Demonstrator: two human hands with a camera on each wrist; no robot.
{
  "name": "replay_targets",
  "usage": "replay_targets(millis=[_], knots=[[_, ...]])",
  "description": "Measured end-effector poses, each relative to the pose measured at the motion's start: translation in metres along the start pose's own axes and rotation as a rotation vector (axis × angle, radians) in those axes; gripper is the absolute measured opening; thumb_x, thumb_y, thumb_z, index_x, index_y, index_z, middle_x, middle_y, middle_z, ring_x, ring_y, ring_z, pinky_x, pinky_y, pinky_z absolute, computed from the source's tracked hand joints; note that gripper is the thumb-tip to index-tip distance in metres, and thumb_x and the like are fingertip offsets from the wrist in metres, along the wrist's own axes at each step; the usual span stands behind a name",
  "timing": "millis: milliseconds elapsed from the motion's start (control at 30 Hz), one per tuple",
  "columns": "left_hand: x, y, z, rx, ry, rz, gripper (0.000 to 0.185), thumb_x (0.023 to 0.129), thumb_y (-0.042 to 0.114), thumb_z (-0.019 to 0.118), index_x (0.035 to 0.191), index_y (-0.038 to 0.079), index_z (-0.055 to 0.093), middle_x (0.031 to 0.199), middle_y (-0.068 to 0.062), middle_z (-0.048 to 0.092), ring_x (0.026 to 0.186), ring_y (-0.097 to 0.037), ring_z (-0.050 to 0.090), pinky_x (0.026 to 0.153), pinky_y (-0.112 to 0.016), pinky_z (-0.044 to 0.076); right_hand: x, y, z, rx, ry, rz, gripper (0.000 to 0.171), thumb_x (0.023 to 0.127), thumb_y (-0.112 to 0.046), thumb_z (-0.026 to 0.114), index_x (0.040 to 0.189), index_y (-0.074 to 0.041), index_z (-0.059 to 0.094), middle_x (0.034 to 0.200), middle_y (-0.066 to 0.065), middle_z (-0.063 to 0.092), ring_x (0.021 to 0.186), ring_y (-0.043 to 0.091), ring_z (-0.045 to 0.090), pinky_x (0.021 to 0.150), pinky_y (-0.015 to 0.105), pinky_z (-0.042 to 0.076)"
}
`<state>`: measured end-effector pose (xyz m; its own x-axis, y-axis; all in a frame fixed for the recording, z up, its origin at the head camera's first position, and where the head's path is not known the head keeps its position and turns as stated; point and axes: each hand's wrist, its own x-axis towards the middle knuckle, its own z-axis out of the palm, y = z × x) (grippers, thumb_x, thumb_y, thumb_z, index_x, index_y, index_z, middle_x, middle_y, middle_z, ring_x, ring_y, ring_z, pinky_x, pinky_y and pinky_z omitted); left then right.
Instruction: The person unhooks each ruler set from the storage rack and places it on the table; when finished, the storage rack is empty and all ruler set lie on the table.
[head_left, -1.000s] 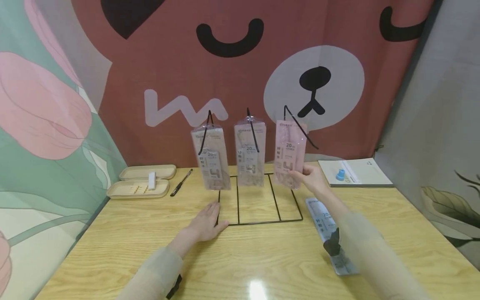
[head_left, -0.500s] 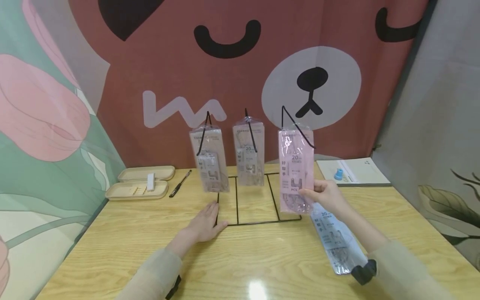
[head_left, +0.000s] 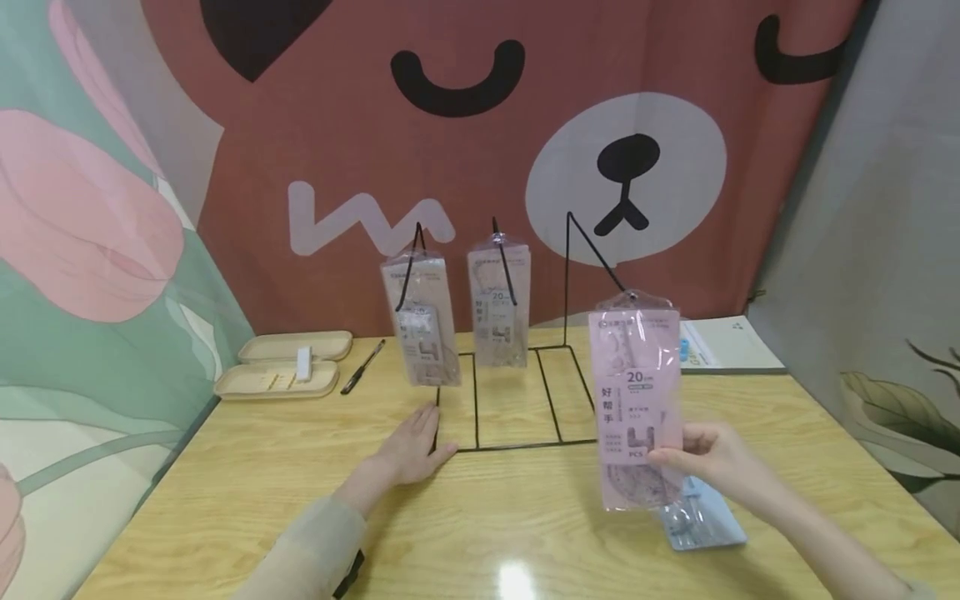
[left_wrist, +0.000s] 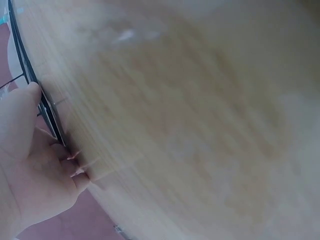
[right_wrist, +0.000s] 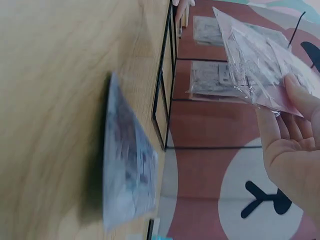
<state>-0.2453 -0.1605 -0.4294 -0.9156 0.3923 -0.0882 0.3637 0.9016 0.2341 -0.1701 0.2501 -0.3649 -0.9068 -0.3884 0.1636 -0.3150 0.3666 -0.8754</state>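
Observation:
My right hand (head_left: 723, 458) pinches the lower right edge of a pink plastic packet (head_left: 622, 350) between thumb and fingers. The packet's top hole is at the tip of the right hook of a black wire rack (head_left: 567, 283); whether it is still threaded I cannot tell. Similar packets, the left one (head_left: 429, 342) and the middle one (head_left: 491, 275), hang on the other two hooks. My left hand (head_left: 408, 446) rests at the left side of the rack's base with fingers extended, thumb touching the wire. A blue packet (head_left: 708, 521) lies on the table, partly hidden behind the pink one.
An open beige pencil case (head_left: 281, 383) with a white eraser (head_left: 303, 362) lies at the back left. Beside it is a black pen (head_left: 363, 367). At the back right a notebook (head_left: 731, 346) carries a small blue object (head_left: 684, 348), half hidden. Behind hangs a patterned curtain (head_left: 337, 133).
My right hand has pulled the pink packet forward and down along the right hook to its tip. The left hand stays in place at the rack's base.

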Motion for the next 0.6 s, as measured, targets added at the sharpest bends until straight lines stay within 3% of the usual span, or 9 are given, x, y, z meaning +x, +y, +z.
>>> replay_targets(millis=[200,300,433,600], knots=[[0.003,-0.003,0.001,0.017,0.002,0.003,0.074,0.099,0.047,0.036,0.146,-0.008,0.019,0.154,-0.025,0.018,0.144,-0.037,0.018,0.118,-0.046,0.020,-0.030,0.009,-0.017,-0.094,0.045,0.026,0.016,0.088,-0.002,0.061,0.099,-0.006,0.072,0.093,-0.021,0.071,0.082,-0.001,0.066,0.068,0.019,0.052],[0.002,-0.003,0.002,0.019,-0.004,0.002,0.074,0.099,0.048,0.036,0.147,-0.008,0.019,0.155,-0.024,0.017,0.144,-0.036,0.017,0.119,-0.046,0.020,-0.040,0.017,-0.031,-0.130,0.064,0.064,0.021,0.091,-0.002,0.057,0.108,-0.005,0.069,0.100,-0.025,0.068,0.087,-0.003,0.064,0.070,0.019,0.052],[0.001,-0.002,0.002,0.010,-0.012,-0.001,0.074,0.099,0.047,0.036,0.147,-0.007,0.019,0.155,-0.023,0.017,0.144,-0.037,0.017,0.118,-0.047,0.019,-0.049,0.028,-0.053,-0.211,0.088,0.183,0.031,0.098,-0.014,0.050,0.123,0.002,0.059,0.105,-0.028,0.063,0.092,-0.006,0.062,0.071,0.020,0.051],[0.000,0.000,0.001,0.008,-0.018,-0.005,0.074,0.099,0.047,0.037,0.147,-0.007,0.019,0.155,-0.023,0.017,0.144,-0.036,0.017,0.118,-0.047,0.020,-0.052,0.034,-0.075,-0.361,0.167,0.292,0.045,0.097,-0.024,0.053,0.125,0.012,0.052,0.101,0.002,0.073,0.079,-0.005,0.062,0.065,0.021,0.051]])
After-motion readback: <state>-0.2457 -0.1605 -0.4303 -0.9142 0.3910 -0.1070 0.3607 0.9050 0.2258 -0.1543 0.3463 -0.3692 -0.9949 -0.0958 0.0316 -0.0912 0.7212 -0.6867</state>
